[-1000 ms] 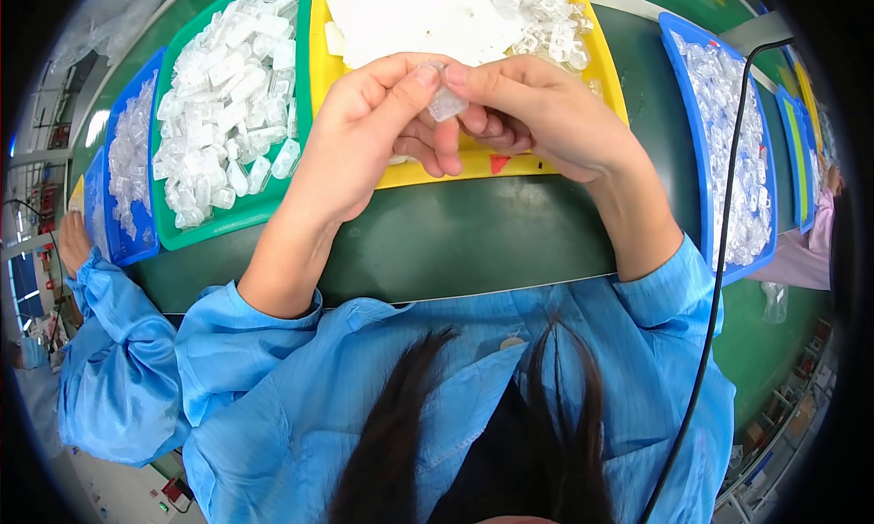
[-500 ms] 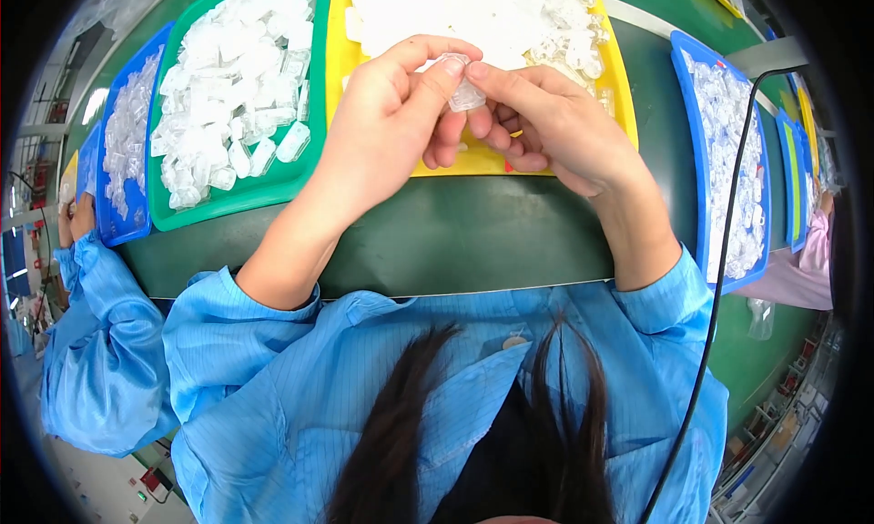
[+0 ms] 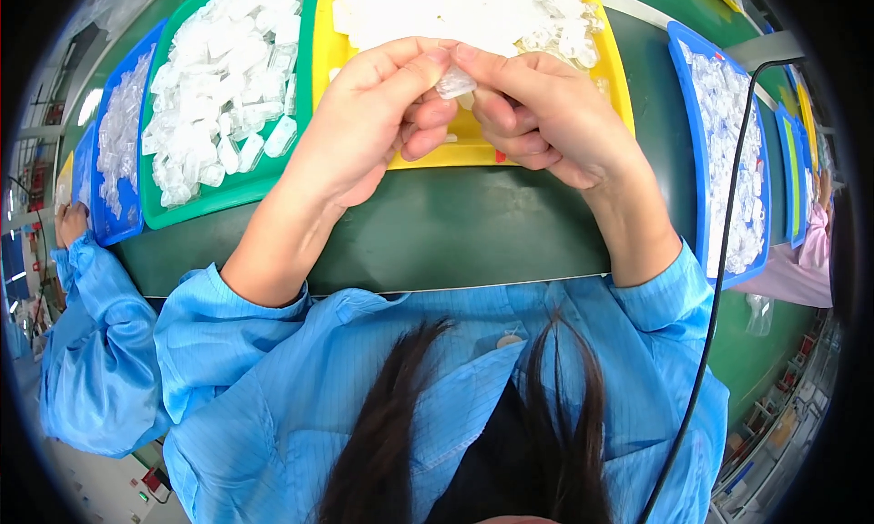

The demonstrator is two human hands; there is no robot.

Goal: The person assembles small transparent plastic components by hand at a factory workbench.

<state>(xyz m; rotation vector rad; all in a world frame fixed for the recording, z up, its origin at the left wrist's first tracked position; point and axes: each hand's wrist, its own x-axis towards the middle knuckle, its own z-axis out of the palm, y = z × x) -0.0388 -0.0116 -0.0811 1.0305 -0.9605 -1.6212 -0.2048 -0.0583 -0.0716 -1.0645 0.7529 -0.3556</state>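
Between my two hands is a small clear plastic piece (image 3: 455, 83), pinched at the fingertips over the near side of a yellow tray (image 3: 623, 87). My left hand (image 3: 378, 105) grips it with thumb and forefinger, the other fingers curled beneath. From the other side my right hand (image 3: 546, 105) pinches it too, its lower fingers bent. The fingers partly cover the piece, so its full shape is hidden. Loose clear and whitish plastic parts (image 3: 560, 23) lie in the yellow tray behind my hands, washed out by glare.
To the left, a green tray (image 3: 218, 201) holds clear plastic pieces, with a blue tray (image 3: 123, 228) of parts beyond. Another blue tray (image 3: 756, 264) stands right. A black cable (image 3: 724, 260) crosses my right side. Co-workers' sleeves show left (image 3: 100, 351) and right (image 3: 817, 237).
The piece has tilted and shifted slightly left between my fingertips. My left hand has moved a little left, and my right hand's lower fingers have drawn away from the left ones.
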